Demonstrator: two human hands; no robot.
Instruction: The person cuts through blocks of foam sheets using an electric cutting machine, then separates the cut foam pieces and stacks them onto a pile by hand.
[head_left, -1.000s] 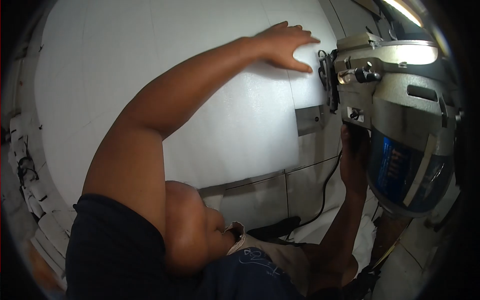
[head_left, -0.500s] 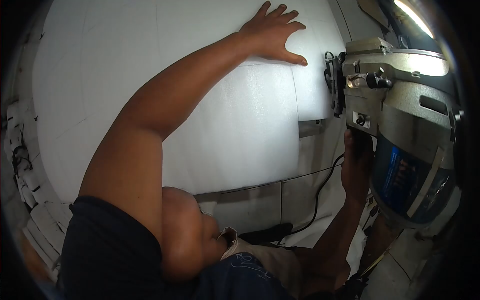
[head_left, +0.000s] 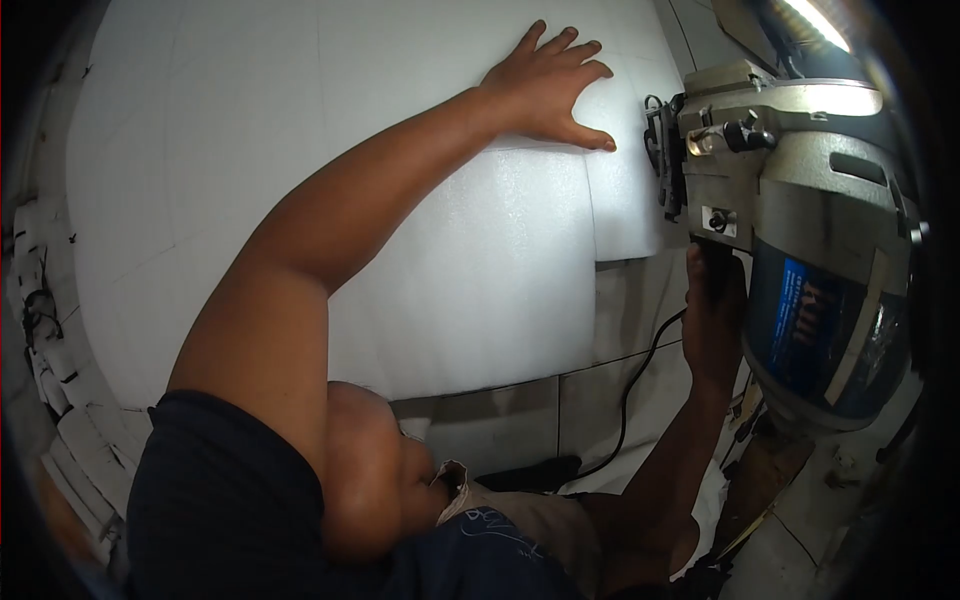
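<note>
My left hand (head_left: 545, 90) lies flat with spread fingers on a large white foam sheet (head_left: 460, 270). Its thumb rests by a step where the sheet's edges overlap. On the right stands a motor-driven cutting machine (head_left: 730, 180) with a grey metal body and a blue-labelled motor housing (head_left: 810, 320). My right hand (head_left: 712, 300) is wrapped around the dark handle below the machine's body, with most fingers hidden. The machine's black front part (head_left: 665, 155) sits right at the foam's right edge. Any blade is out of sight.
A black cable (head_left: 640, 380) curves from the machine down to the floor. Tiles (head_left: 590, 420) show below the foam's near edge. White pieces with black marks (head_left: 45, 330) lie along the far left. A bright lamp (head_left: 815, 22) shines at top right.
The cutting machine, with my right hand on its handle, has moved slightly forward along the foam's right edge. My left hand keeps its place on the foam; the view has shifted a little.
</note>
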